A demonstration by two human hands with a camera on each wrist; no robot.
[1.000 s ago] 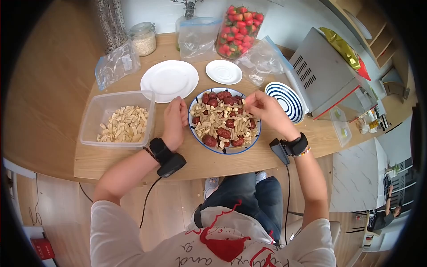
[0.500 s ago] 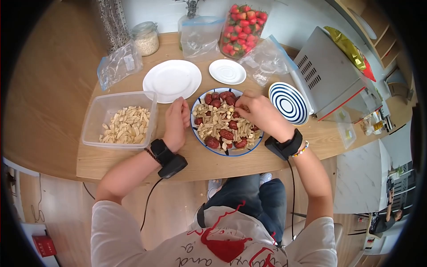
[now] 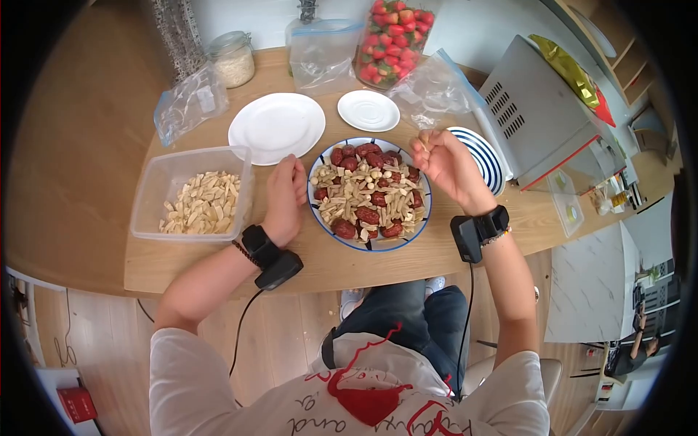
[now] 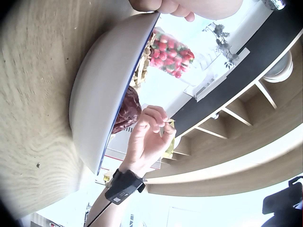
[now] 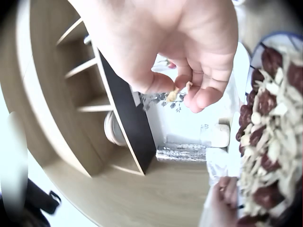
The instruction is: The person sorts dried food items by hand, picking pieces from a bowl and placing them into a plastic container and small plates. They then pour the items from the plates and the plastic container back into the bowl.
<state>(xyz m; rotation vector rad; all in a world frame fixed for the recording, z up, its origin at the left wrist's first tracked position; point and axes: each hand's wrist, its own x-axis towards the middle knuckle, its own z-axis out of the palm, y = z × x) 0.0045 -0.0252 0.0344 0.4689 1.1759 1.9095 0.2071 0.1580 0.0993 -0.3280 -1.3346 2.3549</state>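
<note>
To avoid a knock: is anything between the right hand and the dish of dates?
Nothing visible stands between the right hand and the dish. The striped bowl is partly behind the hand, on the side away from the dish.

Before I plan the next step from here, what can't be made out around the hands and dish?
- Pale bits in the right hand: too small and blurred in the right wrist view to identify.
- Left hand's palm: turned away in the head view, cut off by the left wrist view's top edge.
- Dish's floor: mostly under food, head view.
</note>
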